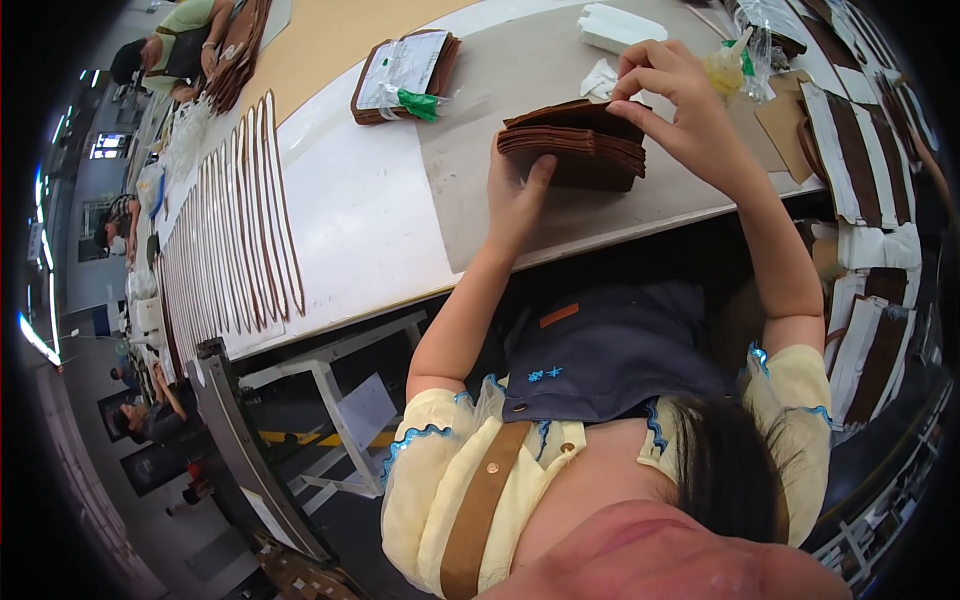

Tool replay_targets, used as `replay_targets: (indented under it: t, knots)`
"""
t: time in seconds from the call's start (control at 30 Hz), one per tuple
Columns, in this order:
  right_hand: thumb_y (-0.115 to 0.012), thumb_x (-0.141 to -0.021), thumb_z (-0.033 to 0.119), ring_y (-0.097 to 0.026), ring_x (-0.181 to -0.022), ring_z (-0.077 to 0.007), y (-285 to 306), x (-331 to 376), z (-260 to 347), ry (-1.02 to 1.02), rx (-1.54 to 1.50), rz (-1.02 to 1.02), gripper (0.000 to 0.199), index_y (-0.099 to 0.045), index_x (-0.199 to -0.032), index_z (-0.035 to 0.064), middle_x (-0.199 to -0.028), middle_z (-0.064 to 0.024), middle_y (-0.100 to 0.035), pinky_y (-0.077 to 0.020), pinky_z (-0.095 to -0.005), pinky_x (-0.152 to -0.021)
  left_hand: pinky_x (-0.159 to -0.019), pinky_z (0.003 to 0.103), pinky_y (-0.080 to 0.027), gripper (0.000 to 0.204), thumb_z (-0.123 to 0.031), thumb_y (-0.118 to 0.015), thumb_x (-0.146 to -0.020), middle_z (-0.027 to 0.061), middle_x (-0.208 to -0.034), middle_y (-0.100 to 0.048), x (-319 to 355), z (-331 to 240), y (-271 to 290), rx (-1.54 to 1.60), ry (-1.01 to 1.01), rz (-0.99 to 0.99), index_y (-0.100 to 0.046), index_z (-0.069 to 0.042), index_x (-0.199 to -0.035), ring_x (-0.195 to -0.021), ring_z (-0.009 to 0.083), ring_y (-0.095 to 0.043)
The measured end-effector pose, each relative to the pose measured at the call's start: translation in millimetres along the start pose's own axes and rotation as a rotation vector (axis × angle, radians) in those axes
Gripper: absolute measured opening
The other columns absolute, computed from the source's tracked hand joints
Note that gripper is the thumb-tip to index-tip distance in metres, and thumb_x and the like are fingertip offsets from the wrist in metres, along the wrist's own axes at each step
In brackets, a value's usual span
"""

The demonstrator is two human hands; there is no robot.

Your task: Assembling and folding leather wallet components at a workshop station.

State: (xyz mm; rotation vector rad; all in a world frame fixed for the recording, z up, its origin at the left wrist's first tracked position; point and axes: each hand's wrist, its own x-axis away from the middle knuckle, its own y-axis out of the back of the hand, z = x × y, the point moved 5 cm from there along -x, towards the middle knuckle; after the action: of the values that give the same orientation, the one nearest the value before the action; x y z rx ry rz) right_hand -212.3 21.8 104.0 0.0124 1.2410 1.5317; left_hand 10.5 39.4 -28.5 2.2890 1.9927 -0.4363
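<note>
A thick stack of brown leather pieces [575, 145] is held above the grey mat, tilted so that its layered edges show. My left hand [515, 200] grips its left end, thumb across the near side and the other fingers mostly hidden behind. At the stack's far right corner, my right hand [675, 100] is closed in a pinch, thumb and index finger at the edge of the top leather piece, which stands slightly apart from those below. The remaining right fingers are curled above it.
A plastic-wrapped bundle of brown pieces [405, 75] lies beyond, left of the mat [470, 215]. White foam block [622, 28], crumpled tissue [600, 78] and yellowish bottle [725, 72] sit behind my hands. Long strips [235, 220] line the table's left; a person [185, 45] works at far left.
</note>
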Motion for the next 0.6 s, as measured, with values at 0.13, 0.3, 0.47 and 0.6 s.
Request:
replay_targets:
  t: [0.13,0.3,0.47,0.6]
  knots:
    - [-0.081,-0.092,0.017,-0.058,-0.11,-0.028,-3.2,7.2,-7.9,-0.025,0.013,0.046,0.014,-0.074,-0.095,0.0061,-0.11,-0.0048,-0.067,-0.0445,-0.0407,-0.098,-0.114,0.036,-0.044,0.042,-0.015,-0.07,-0.107,0.0119,-0.135,-0.065,0.0,-0.1,0.1,-0.034,0.007,-0.013,-0.052,0.001,-0.141,-0.128,0.0211,-0.06]
    - [-0.083,-0.093,0.021,-0.057,-0.111,-0.0268,5.3,24.3,-26.2,-0.076,-0.119,0.115,0.019,-0.075,-0.1,0.0052,-0.112,-0.005,-0.066,-0.0449,-0.0391,-0.099,-0.115,0.036,-0.042,0.041,-0.018,-0.069,-0.107,0.0112,-0.135,-0.065,1.3,-2.0,0.9,0.004,0.025,-0.026,-0.054,0.0,-0.141,-0.129,0.021,-0.06]
    - [-0.082,-0.095,0.021,-0.058,-0.111,-0.0241,-7.6,41.0,-33.8,-0.134,-0.175,-0.02,0.02,-0.073,-0.1,0.0037,-0.112,-0.0044,-0.066,-0.0449,-0.0372,-0.099,-0.116,0.036,-0.041,0.041,-0.018,-0.07,-0.107,0.0099,-0.137,-0.065,0.8,4.1,4.4,-0.013,0.036,-0.025,-0.056,-0.001,-0.141,-0.129,0.0209,-0.059]
    - [-0.081,-0.096,0.018,-0.057,-0.107,-0.0189,-3.0,44.5,-46.5,-0.215,-0.329,-0.187,0.019,-0.069,-0.098,0.0024,-0.11,-0.0025,-0.063,-0.0428,-0.0325,-0.1,-0.116,0.036,-0.04,0.042,-0.017,-0.07,-0.107,0.0099,-0.139,-0.063,1.6,9.0,8.6,-0.05,0.0,-0.016,-0.056,-0.001,-0.142,-0.131,0.0208,-0.057]
